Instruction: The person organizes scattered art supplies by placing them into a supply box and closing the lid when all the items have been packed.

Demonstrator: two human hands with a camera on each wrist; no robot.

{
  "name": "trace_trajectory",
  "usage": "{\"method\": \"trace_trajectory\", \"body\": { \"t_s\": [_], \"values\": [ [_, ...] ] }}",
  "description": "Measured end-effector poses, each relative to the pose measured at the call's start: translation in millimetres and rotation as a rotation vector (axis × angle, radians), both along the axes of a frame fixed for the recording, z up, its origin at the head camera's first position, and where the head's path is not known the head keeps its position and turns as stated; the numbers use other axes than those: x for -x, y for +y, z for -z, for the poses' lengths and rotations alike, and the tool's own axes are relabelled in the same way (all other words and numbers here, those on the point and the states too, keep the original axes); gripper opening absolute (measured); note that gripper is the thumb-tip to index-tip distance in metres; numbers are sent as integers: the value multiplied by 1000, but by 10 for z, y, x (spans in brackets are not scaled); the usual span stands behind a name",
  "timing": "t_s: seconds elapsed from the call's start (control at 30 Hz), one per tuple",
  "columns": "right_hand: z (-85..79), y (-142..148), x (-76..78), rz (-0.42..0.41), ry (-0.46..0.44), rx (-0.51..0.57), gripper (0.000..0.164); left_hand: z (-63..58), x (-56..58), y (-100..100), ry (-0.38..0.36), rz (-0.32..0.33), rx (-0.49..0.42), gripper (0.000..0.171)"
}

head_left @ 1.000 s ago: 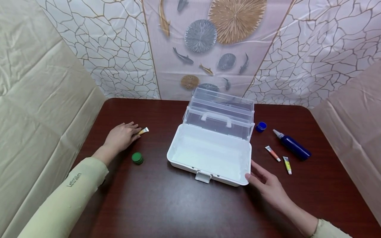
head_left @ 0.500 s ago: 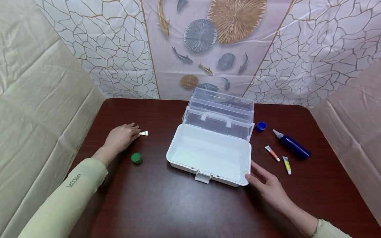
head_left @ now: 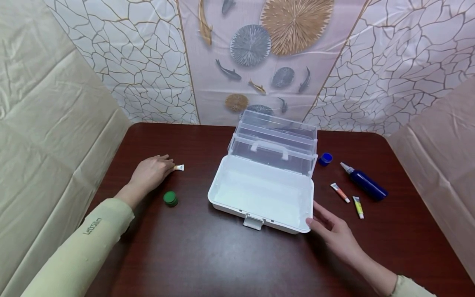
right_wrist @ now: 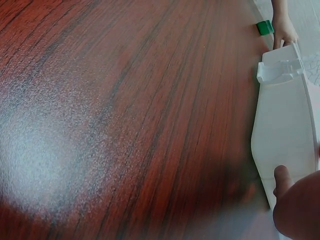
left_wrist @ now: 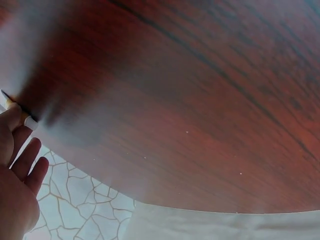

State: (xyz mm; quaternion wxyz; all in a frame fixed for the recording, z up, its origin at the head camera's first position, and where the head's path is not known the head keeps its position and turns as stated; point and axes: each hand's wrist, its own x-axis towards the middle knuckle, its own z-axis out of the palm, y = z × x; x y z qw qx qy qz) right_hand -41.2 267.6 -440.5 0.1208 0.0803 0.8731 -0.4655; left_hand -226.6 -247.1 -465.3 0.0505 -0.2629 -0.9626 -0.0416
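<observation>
My left hand (head_left: 151,173) is low over the left side of the table. Between its thumb and index finger it pinches a small paint tube (head_left: 179,167), whose white end sticks out to the right. In the left wrist view the yellowish tube (left_wrist: 31,123) shows at the fingertips, the other fingers apart from it. A white storage box (head_left: 222,208) stands mid-table, its clear lid (head_left: 274,152) tipped back and its inside bare. My right hand (head_left: 339,237) holds the box's front right corner, thumb at the rim and fingers along the side wall.
A green-lidded paint jar (head_left: 170,199) stands near my left wrist. Right of the box are a blue jar (head_left: 325,159), a dark blue bottle (head_left: 367,184) lying down, an orange tube (head_left: 339,192) and a yellow tube (head_left: 358,207). Cloth walls border the table (head_left: 230,264).
The tube under my left hand has turned from slanting up to nearly level, and less of it shows. My right hand and the box have stayed in place.
</observation>
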Motion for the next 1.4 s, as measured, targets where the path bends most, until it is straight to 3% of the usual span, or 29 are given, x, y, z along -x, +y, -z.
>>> {"method": "trace_trajectory", "body": {
  "t_s": [0.5,0.93,1.2,1.4],
  "values": [
    [-8,0,7,-3,-9,-21,70,-17,-19,12,5,-17,-12,18],
    [-41,3,-8,-10,-24,-38,74,5,-27,-8,69,35,-45,10],
    [-55,-11,-14,-7,-19,-21,74,-66,-44,13,87,53,-40,14],
    [-58,-6,-13,-7,-29,-27,75,-204,-48,85,149,92,-51,14]
  ]
}}
